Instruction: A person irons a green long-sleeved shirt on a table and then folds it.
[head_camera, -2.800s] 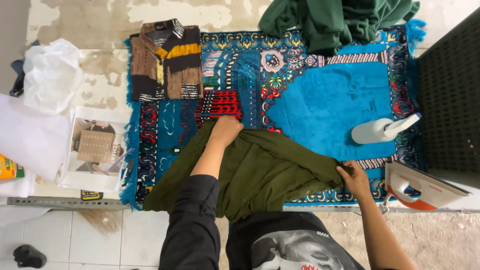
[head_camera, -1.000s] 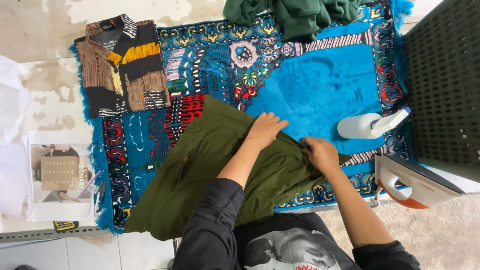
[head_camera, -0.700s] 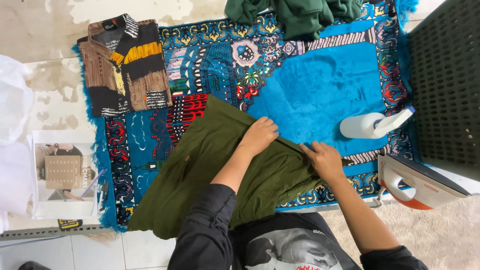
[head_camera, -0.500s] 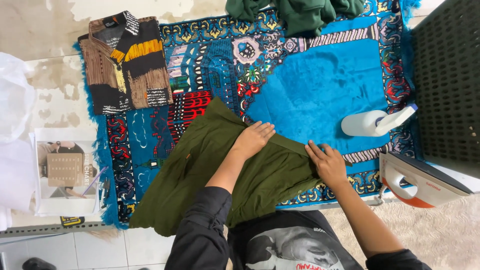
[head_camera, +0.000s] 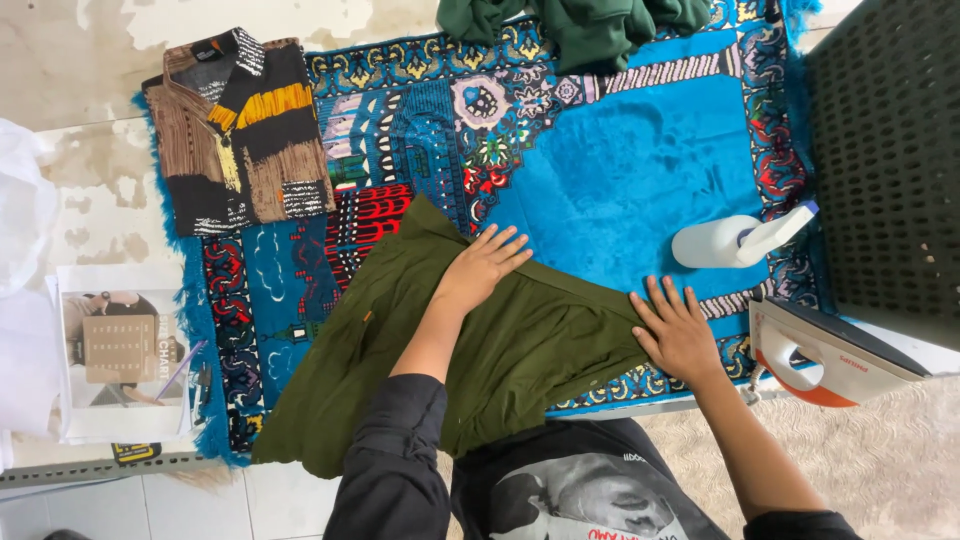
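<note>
Creases could have been pressed into the green garment (head_camera: 500, 350) if either flat palm dragged the cloth sideways, and the iron (head_camera: 835, 345), standing near the right hand (head_camera: 678, 330), could have been knocked. The garment lay on the blue rug (head_camera: 640, 170), near edge. Both grips were spread, the left hand (head_camera: 480, 265) pressing. Compared with earlier, both hands were shifted nearer.

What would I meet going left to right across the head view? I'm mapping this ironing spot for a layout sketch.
White plastic bag → paper sheet with a picture → folded striped shirt → olive green garment with the left hand pressing it → right hand → white spray bottle → iron → dark perforated basket.
</note>
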